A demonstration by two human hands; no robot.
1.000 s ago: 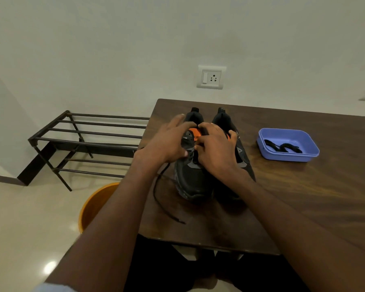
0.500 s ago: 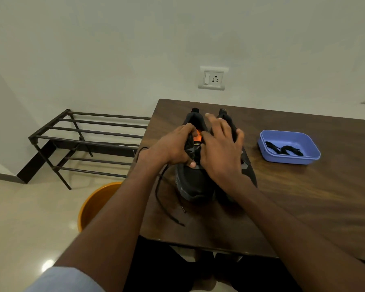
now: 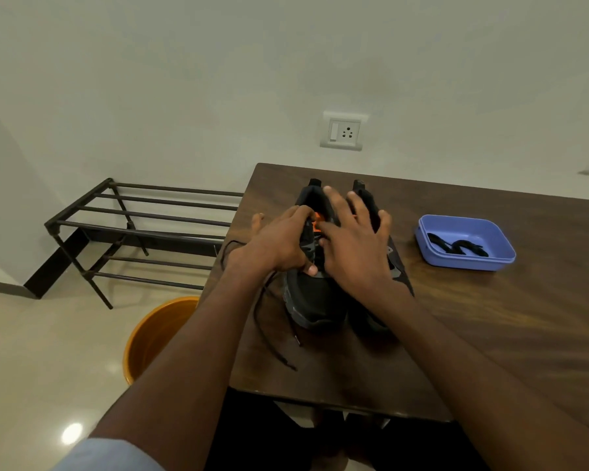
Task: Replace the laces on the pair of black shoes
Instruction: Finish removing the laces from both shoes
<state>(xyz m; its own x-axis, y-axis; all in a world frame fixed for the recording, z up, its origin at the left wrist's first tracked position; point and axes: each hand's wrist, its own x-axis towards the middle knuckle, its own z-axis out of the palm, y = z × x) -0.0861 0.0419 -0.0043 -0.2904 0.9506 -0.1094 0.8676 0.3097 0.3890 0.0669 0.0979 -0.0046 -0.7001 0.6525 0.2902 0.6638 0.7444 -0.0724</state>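
Head view, centre of frame: I see two black shoes side by side on the brown table (image 3: 490,334), toes toward me. Left hand (image 3: 276,246) grips the left shoe (image 3: 312,297) at its lacing, fingers curled, thumb pressing its top. Right hand (image 3: 354,246) lies spread over the right shoe (image 3: 366,198), fingers straight. Loose lace (image 3: 266,321) trails lower left. Blue tray (image 3: 470,263) at right holds black laces (image 3: 456,244).

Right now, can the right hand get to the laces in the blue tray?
Probably yes. The right hand rests spread over the shoes, holding nothing visible. The bare table lies between it and the blue tray, and the laces lie uncovered inside.
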